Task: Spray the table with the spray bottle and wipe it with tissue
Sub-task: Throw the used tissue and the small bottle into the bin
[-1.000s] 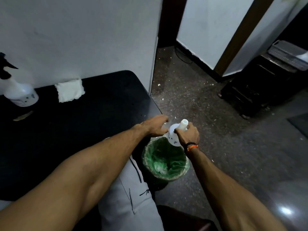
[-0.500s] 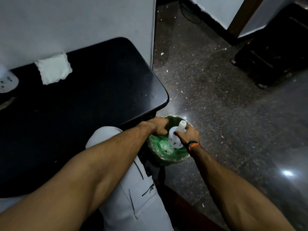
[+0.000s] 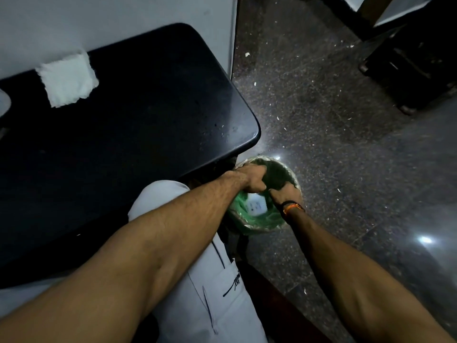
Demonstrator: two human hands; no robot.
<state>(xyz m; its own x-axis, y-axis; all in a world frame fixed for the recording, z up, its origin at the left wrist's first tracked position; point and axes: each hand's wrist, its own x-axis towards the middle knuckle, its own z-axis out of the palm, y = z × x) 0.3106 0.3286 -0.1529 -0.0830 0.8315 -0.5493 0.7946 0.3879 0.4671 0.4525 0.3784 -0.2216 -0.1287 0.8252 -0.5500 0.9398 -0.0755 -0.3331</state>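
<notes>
The black table [image 3: 148, 107] fills the left half of the view. A folded white tissue [image 3: 68, 80] lies on it near the wall. Only a sliver of the spray bottle [image 3: 3, 102] shows at the left edge. Both my hands are down at a round bin with a green liner [image 3: 262, 222] on the floor by the table's corner. A small white bottle [image 3: 256, 206] sits low inside the bin between my hands. My right hand [image 3: 284, 191] curls over its top. My left hand [image 3: 254, 179] has its fingers curled down at the bin's rim, and what they hold is hidden.
The speckled dark floor [image 3: 333, 120] is littered with small white scraps. A black low rack [image 3: 415, 63] stands at the upper right. My knee in light trousers [image 3: 158, 196] is under the table's edge. A white wall [image 3: 99, 21] runs behind the table.
Both hands have dropped from above the bin down into it, taking the white bottle with them. The view has tilted down and the spray bottle has slid almost out of frame.
</notes>
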